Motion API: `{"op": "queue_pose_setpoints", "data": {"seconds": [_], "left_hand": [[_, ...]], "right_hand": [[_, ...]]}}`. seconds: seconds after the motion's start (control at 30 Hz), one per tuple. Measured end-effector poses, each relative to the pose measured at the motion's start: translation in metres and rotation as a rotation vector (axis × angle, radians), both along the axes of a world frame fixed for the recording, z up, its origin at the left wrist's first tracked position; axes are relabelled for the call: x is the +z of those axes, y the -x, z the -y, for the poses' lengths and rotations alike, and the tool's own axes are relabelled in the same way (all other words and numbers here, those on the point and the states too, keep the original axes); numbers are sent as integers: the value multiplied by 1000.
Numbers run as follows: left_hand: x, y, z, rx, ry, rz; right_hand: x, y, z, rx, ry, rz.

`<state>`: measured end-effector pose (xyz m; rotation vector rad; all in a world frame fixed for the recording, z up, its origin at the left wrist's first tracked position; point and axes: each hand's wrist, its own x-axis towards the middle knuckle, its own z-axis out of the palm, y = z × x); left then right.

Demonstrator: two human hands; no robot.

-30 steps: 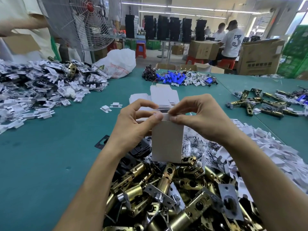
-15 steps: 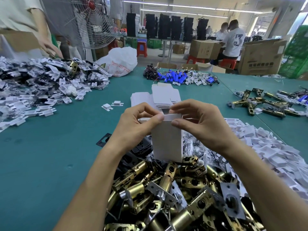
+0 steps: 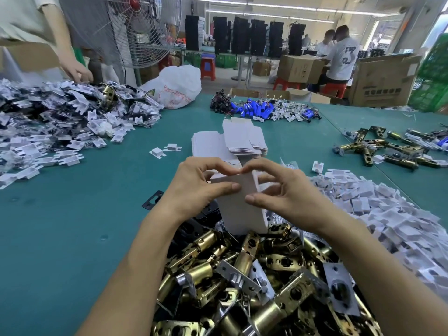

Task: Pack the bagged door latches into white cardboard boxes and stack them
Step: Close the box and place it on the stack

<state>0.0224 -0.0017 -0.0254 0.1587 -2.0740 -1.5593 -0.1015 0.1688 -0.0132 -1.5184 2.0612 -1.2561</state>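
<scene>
I hold one white cardboard box (image 3: pixel 240 209) upright between both hands, just above the far edge of the pile of door latches (image 3: pixel 242 275) that lies nearest to me. Its lower end reaches down to the pile. My left hand (image 3: pixel 198 187) grips the box's left side, thumb pressed on the near face and fingers curled over the top. My right hand (image 3: pixel 286 192) pinches the right side the same way, thumb on the near face and forefinger arched to the top edge, where its tip meets my left forefinger. Whether the box has a latch inside, I cannot tell. Just beyond my hands, a stack of flat box blanks (image 3: pixel 240 139) sits on the green worktop (image 3: pixel 72 226). A heap of small white card pieces (image 3: pixel 388 214) spreads to the right, and a bigger mixed heap (image 3: pixel 60 122) lies far left, where another person's hand (image 3: pixel 77 71) reaches in. More brass latches (image 3: pixel 378 149) lie far right, and blue cylinders (image 3: pixel 254 109) at the far edge.
</scene>
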Motion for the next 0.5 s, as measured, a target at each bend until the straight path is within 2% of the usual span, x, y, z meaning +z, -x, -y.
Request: {"op": "queue_pose_setpoints", "data": {"seconds": [0.13, 0.27, 0.4, 0.43, 0.5], "left_hand": [[2, -2, -2, 32, -3, 58], [8, -2, -6, 43, 159, 141], [15, -4, -6, 91, 476, 299], [16, -5, -5, 102, 503, 330], [16, -6, -5, 107, 428, 343]], "right_hand": [[-2, -1, 2, 35, 40, 95], [9, 4, 2, 79, 88, 159], [28, 3, 10, 191, 48, 37], [32, 2, 12, 198, 51, 18], [38, 0, 18, 143, 94, -15]]}}
